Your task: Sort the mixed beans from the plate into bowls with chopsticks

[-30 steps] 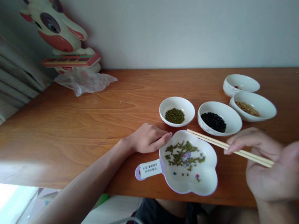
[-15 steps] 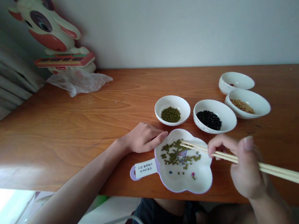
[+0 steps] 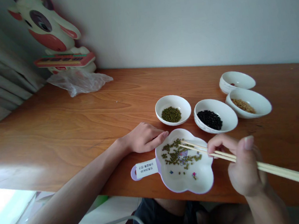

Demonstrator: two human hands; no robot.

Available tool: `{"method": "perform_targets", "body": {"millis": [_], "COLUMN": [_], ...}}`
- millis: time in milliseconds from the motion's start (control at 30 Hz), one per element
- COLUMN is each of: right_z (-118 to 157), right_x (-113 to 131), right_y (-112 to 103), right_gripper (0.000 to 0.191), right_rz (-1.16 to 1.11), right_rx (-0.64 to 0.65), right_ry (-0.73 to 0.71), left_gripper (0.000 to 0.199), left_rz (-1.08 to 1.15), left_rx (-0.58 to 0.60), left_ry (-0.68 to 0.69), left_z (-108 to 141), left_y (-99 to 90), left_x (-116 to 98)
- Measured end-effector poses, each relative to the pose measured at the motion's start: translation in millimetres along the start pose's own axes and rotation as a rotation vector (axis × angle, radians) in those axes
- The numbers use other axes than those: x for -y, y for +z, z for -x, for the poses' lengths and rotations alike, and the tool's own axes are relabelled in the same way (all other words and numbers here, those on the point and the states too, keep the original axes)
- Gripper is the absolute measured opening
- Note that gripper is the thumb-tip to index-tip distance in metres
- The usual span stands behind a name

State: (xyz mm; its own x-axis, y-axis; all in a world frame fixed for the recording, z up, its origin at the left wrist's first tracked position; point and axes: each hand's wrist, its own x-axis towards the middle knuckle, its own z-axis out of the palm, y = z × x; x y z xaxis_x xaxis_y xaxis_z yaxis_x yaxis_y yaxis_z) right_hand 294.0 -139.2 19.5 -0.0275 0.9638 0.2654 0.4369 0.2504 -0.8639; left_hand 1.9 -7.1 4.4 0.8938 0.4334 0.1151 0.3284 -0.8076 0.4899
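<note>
My right hand [image 3: 243, 162] holds a pair of wooden chopsticks [image 3: 288, 171], their tips slightly apart among the green beans [image 3: 174, 156] in a white flower-shaped dish [image 3: 201, 183] with a purple rim. My left hand [image 3: 145, 137] rests on the table, thumb at the dish's upper left rim; its other fingers are curled under, and I cannot see whether they hold anything. Behind the dish stand a bowl of green beans [image 3: 185, 109] and a bowl of black beans [image 3: 230, 119].
Further right are a bowl of pale beans [image 3: 263, 106] and a bowl with a small red item [image 3: 243, 78]. A cow toy [image 3: 54, 33] and a crumpled plastic bag [image 3: 81, 83] sit at the table's back left. The wooden table [image 3: 125, 93] meets a wall behind.
The chopstick tips have spread a little and shifted slightly left over the green beans. My left hand stays in place.
</note>
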Motion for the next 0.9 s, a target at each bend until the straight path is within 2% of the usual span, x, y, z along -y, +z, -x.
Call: {"method": "perform_targets", "body": {"millis": [400,567,700,800,900], "right_z": [-2.2,-5.0,-2.2,-3.3,-13.3], "right_x": [8.3,10.2,11.1,9.1,7.4], "right_y": [6.1,7.8,7.6,3.0,-1.4], "right_gripper": [0.074,0.073,0.075,0.081,0.089], "right_rz": [-0.05,-0.003,-0.005,-0.008,-0.05], "right_rx": [-0.014,-0.056,-0.086,-0.131,-0.232], "right_ry": [-0.048,-0.099,-0.086,-0.074,-0.098], "left_gripper": [0.049,0.049,0.049,0.049,0.048], "left_rz": [0.018,0.017,0.02,0.024,0.031], "left_rx": [-0.018,-0.009,-0.012,-0.023,-0.031], "left_ry": [0.014,0.007,0.009,0.014,0.01], "left_z": [-0.8,-0.6,-0.6,-1.2,-2.0], "left_y": [-0.9,-0.2,0.7,0.4,-0.6], "left_x": [-0.9,0.1,0.8,0.5,-0.6]}}
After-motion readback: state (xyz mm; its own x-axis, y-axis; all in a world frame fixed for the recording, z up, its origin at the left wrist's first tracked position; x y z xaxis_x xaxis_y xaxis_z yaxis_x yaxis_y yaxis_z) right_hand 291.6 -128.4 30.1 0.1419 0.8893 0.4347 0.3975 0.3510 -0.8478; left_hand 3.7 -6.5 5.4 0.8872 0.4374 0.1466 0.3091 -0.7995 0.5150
